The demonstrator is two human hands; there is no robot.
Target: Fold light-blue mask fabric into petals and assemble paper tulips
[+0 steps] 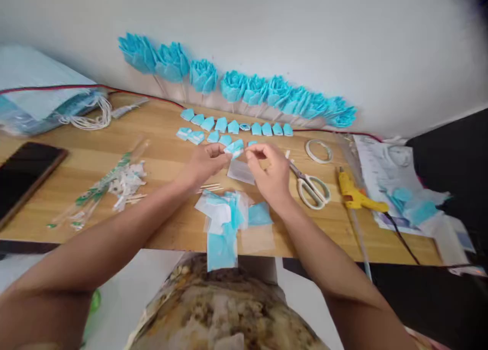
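Note:
Between the thumb and fingers of my left hand (206, 162) is a small blue fabric piece (234, 147), held just above the table. My right hand (270, 176) is pinched close to the piece's right side; what its fingertips hold is too small to make out. Under the hands lies a pale translucent sheet (241, 171). Small folded blue pieces (221, 124) line up in two rows beyond my hands. Nearer me, a loose pile of blue and white fabric cuttings (223, 228) hangs partly over the table's front edge.
Blue fabric flowers (204, 76) on stems lean against the wall. White-handled scissors (313, 191), a tape roll (318, 151) and a yellow glue gun (354, 191) lie right. Left are white scraps (127, 182), plastic wrappers (102, 184), a phone (28, 174) and a plastic bag (41, 90).

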